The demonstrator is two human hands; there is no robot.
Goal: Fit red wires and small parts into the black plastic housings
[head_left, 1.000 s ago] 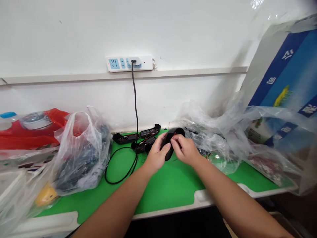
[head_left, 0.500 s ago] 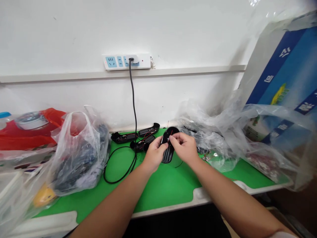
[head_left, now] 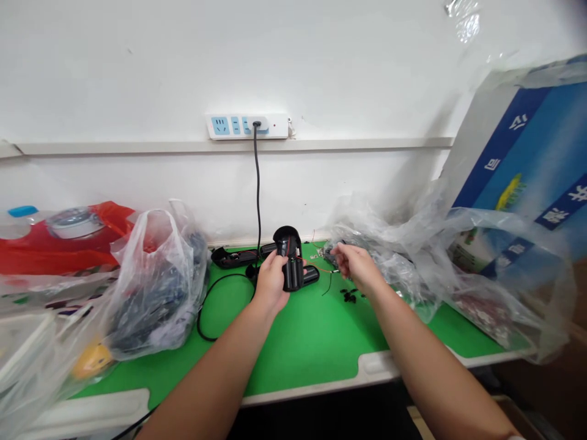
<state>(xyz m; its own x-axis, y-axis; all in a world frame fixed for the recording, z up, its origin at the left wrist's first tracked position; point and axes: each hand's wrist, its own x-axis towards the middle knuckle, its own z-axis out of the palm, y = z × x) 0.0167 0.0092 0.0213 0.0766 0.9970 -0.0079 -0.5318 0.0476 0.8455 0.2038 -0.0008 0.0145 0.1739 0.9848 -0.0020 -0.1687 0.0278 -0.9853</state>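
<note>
My left hand (head_left: 271, 282) is closed around a black plastic housing (head_left: 292, 276), a hollow shell with a rounded top and red wires inside. A thin red wire (head_left: 316, 267) runs out of it to the right. My right hand (head_left: 356, 264) is apart from the housing, beside the clear plastic bag; its fingers are curled together, and whatever they hold is hidden. Small black parts (head_left: 349, 296) lie on the green mat just below that hand. Behind my left hand, more black housings (head_left: 233, 258) rest on the mat.
A black cable (head_left: 257, 183) hangs from the wall power strip (head_left: 215, 126) onto the green mat (head_left: 312, 348). Filled plastic bags (head_left: 151, 293) stand on the left. Crumpled clear bags (head_left: 403, 244) and a blue printed package (head_left: 527, 165) take up the right.
My right hand has left the housing and moved right, toward the clear bag. My left hand has shifted slightly left with the housing, whose inside now faces me. The camera view has shifted.
</note>
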